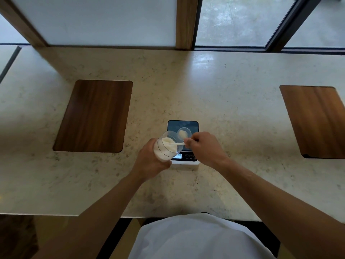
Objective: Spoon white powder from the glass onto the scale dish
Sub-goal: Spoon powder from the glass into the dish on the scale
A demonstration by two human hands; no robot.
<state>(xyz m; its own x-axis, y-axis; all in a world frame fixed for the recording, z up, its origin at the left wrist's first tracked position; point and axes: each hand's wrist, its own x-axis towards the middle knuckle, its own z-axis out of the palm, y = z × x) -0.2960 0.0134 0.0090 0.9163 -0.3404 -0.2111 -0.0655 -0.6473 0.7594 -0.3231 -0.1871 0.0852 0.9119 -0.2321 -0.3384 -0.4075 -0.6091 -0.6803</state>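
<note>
Bench [233, 94] carrying scale [183, 143]. Left hand [149, 161] beside scale, fingers wrapped round tilted glass [166, 148] of white powder. Right hand [203, 146] over scale, fingers pinching spoon [178, 144], bowl inside glass. Dish [184, 133] on scale, small heap already there. Step: scooping, likely. Next: level lift, short carry to dish, tip.

Before us on the counter [224, 90], our scale [183, 144], dish [184, 133] on it, between two boards [95, 115].
</note>
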